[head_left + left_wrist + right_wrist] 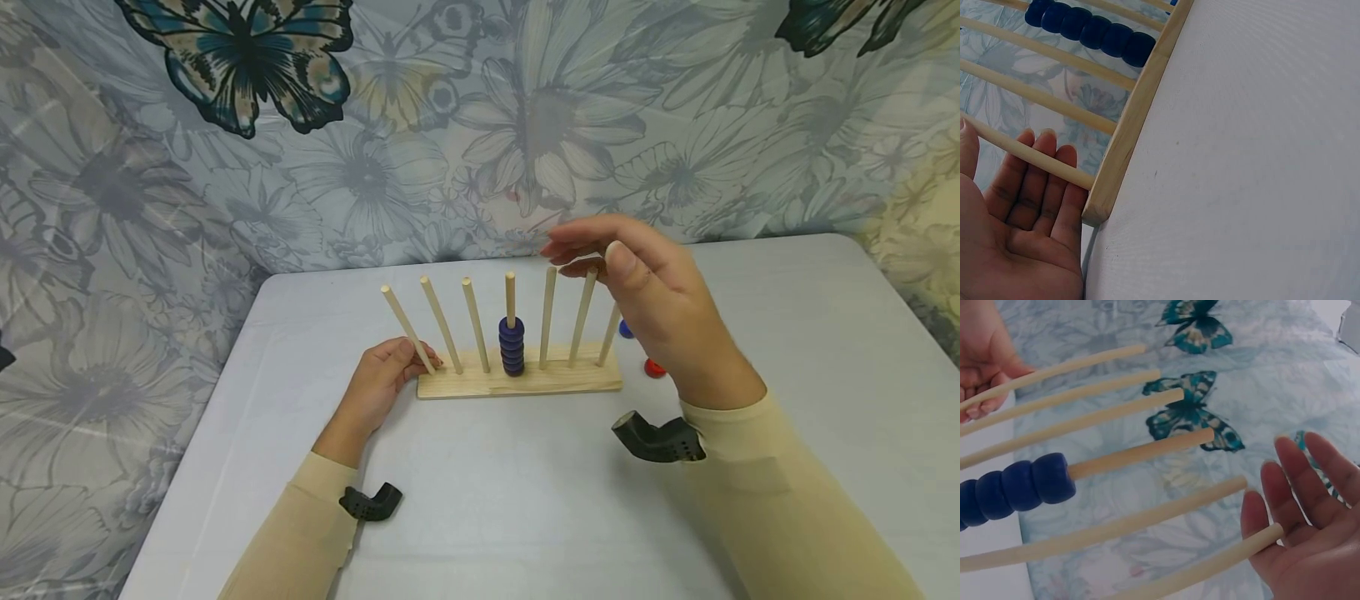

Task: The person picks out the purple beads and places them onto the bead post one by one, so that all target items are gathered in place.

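A wooden peg stand point(517, 382) with several upright pegs stands on the table. Dark blue beads point(512, 347) are stacked on its middle peg; the other pegs carry none. My left hand point(378, 379) holds the leftmost peg point(1041, 159) low down, thumb on one side and fingers behind it. Above the right-hand pegs, my right hand point(652, 300) has its fingers loosely extended with nothing held. In the right wrist view, its fingers point(1294, 481) lie beside a peg tip point(1272, 532); whether they touch is unclear.
Partly hidden behind the right hand, a blue bead point(626, 329) and a red bead point(655, 368) lie on the white table point(510, 500), right of the stand. A floral, butterfly-printed backdrop point(540, 125) rises behind the table's far edge.
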{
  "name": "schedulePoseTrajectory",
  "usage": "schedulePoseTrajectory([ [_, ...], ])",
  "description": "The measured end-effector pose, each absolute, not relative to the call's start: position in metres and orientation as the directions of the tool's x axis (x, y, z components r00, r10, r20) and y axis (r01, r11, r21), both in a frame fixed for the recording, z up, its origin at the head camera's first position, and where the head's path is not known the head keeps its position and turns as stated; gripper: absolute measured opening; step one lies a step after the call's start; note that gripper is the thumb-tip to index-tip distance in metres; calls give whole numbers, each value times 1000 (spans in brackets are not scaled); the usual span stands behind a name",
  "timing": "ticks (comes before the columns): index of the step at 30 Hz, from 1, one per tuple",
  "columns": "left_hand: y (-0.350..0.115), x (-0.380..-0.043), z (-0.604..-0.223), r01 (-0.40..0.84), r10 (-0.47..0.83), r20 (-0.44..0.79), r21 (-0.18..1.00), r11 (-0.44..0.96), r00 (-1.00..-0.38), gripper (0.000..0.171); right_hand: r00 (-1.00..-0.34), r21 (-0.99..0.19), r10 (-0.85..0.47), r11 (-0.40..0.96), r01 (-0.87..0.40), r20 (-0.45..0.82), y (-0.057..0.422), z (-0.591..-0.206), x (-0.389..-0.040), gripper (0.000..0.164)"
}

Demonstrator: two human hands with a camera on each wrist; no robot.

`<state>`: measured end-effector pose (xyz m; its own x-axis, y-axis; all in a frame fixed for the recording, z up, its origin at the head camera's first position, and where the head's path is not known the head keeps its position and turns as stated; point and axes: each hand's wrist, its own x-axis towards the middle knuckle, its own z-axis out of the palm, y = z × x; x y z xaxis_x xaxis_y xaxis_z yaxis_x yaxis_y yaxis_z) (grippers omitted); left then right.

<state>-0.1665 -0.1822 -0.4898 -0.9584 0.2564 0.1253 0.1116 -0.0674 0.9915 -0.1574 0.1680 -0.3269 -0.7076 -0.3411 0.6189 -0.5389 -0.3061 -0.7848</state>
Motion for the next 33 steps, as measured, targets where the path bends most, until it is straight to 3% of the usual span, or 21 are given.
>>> schedulePoseTrajectory([
  [12, -181, -166, -489, 104, 252, 118, 992, -66, -960, 55, -702, -750, -312, -456, -480, 640, 173, -330, -155, 44],
  [33, -183, -166, -490, 95, 242, 108, 993, -65, -964, 49, -660, -676, -270, -548, -494, 701, 179, -332, -156, 47],
])
